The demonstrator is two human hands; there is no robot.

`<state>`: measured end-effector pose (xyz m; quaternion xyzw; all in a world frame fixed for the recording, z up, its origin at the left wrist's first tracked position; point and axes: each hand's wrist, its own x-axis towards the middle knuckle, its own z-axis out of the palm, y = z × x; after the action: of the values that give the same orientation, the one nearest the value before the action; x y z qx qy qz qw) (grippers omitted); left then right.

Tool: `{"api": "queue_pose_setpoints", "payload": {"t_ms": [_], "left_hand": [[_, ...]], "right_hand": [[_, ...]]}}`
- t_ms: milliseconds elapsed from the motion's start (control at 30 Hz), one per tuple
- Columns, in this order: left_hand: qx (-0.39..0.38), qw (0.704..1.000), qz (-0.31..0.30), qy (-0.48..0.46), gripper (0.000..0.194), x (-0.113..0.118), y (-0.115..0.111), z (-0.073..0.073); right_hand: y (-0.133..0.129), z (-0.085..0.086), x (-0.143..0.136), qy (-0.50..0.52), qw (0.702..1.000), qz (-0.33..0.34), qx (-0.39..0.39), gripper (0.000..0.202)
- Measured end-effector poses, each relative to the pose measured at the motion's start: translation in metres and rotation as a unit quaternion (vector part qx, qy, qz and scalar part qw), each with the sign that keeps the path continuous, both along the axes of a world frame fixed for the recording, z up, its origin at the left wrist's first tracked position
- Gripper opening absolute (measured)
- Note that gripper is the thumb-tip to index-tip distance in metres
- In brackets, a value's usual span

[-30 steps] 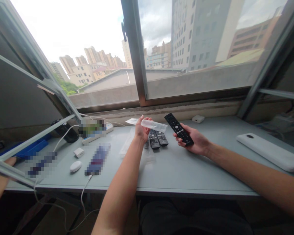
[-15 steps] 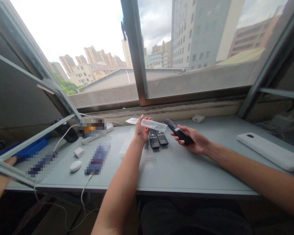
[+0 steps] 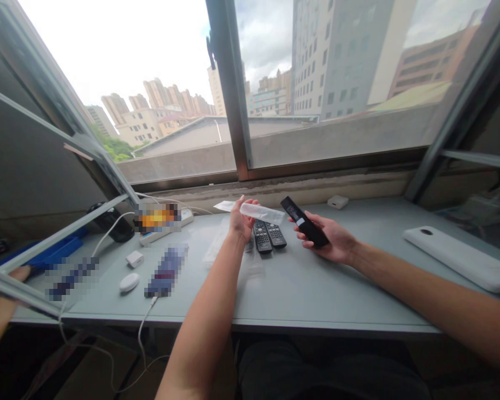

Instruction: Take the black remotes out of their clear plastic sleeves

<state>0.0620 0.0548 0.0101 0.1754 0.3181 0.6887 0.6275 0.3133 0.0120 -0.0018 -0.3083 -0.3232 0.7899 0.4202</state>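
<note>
Flipped since a second ago, the black remote control (image 3: 306, 225) shows its back, gripped by the right hand (image 3: 334, 240); the left hand (image 3: 241, 224) holds a translucent plastic sleeve (image 3: 263, 213).

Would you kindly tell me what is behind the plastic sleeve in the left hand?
Two black remotes partly show on the table; the plastic sleeve hides their far ends.

So we had our left forearm (image 3: 210, 311) angling up toward the middle and our right forearm (image 3: 420, 291) slanting in from the side, both bare and stretched out front. Our left hand (image 3: 240, 225) was kinda half-curled with one fingertip (image 3: 241, 199) poking up, and our right hand (image 3: 332, 240), a little way off to the right, was wrapped into a proper grip.
</note>
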Motion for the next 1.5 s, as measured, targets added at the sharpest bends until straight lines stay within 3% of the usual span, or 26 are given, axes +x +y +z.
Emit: {"api": "queue_pose_setpoints", "payload": {"t_ms": [167,267,433,567,833,1033,1233,1400,1500], "left_hand": [[0.004,1.0,-0.004,0.008,0.03,0.0,-0.001,0.0],[0.004,1.0,-0.002,0.008,0.029,0.001,-0.002,0.002],[0.0,1.0,0.0,-0.002,0.033,0.001,-0.002,0.002],[0.002,1.0,-0.004,0.001,0.033,0.0,0.0,-0.001],[0.003,1.0,-0.003,0.013,0.031,-0.001,0.001,-0.002],[0.007,1.0,-0.007,0.006,0.027,0.001,-0.002,0.002],[0.004,1.0,-0.004,0.007,0.027,0.001,-0.002,0.002],[0.005,1.0,-0.005,0.004,0.027,0.001,-0.001,0.001],[0.003,1.0,-0.008,0.003,0.027,0.0,-0.002,0.002]], "right_hand": [[0.002,0.002,-0.001,-0.051,0.997,-0.035,-0.044,0.015],[0.002,0.002,-0.001,-0.035,0.997,-0.048,-0.039,0.018],[0.005,-0.004,0.002,-0.015,1.0,0.007,-0.027,0.035],[0.003,-0.005,0.002,-0.011,0.999,0.045,-0.024,0.034],[-0.001,0.002,-0.002,-0.067,0.996,-0.056,-0.012,0.02],[0.003,-0.001,0.001,-0.038,0.999,-0.026,-0.013,0.034],[0.003,-0.001,-0.001,-0.044,0.998,-0.049,-0.016,0.016],[0.008,-0.012,-0.003,-0.066,0.991,-0.079,0.082,0.017],[0.016,-0.022,-0.001,-0.142,0.951,-0.165,0.221,0.033]]}}
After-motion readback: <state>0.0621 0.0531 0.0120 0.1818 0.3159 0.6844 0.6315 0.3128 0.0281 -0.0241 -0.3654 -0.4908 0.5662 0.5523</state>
